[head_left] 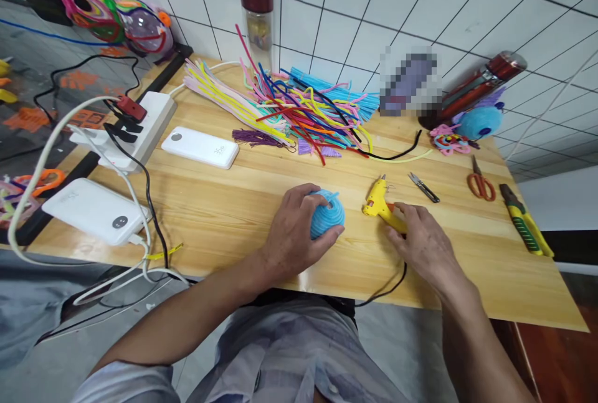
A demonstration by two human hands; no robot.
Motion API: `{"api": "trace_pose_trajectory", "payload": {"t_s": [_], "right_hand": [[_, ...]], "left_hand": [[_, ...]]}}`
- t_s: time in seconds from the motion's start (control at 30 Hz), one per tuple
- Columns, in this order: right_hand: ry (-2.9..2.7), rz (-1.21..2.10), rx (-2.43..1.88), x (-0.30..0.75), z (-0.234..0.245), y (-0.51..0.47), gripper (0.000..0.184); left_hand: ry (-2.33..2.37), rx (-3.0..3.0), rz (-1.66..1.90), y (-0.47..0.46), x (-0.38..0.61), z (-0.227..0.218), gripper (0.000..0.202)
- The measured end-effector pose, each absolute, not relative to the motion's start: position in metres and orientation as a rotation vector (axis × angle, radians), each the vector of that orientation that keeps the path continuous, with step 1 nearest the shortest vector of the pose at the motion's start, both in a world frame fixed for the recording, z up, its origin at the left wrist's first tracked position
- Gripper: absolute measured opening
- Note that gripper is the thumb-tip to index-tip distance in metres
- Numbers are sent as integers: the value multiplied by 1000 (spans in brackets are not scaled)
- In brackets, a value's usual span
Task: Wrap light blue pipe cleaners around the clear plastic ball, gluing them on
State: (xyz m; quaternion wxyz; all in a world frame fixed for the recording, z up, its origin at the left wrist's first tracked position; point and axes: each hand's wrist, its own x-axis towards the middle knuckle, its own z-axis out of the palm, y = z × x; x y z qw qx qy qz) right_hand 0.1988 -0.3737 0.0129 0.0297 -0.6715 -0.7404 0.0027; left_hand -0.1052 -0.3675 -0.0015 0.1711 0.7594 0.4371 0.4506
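Observation:
My left hand [294,232] is closed around a light blue ball of coiled pipe cleaner [328,219], with a short loose end sticking out at its top. The ball is at the middle of the wooden table, near its front edge. To the right, my right hand [419,238] has its fingers around the handle of a yellow hot glue gun [376,199]. The gun's nozzle points away from me, and a black cord runs from below that hand over the table's front edge. My palm hides part of the handle.
Several colourful pipe cleaners [308,110] lie piled at the back. Thread snips [424,187], scissors [480,184] and pliers [523,222] lie at right. Power banks [200,146] and a cabled power strip [152,123] are at left. A bottle [258,23] stands behind.

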Motion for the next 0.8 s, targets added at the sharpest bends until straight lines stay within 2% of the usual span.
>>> {"api": "trace_pose_trajectory", "payload": {"t_s": [0.3, 0.47, 0.63, 0.73, 0.8], "right_hand": [[-2152, 45, -2224, 194, -11, -360, 63], [-2144, 88, -2229, 190, -12, -348, 61], [-1872, 454, -2143, 193, 1, -346, 55], [-1679, 732, -1854, 195, 20, -351, 44], [-1588, 873, -1666, 195, 36, -357, 42]], "left_hand": [[1238, 2209, 1311, -370, -101, -3, 42], [1246, 2246, 1313, -368, -103, -5, 40], [1332, 2229, 1393, -359, -108, -9, 38], [1371, 2196, 1407, -357, -109, -10, 39], [1370, 2190, 1401, -357, -108, -9, 40]]}}
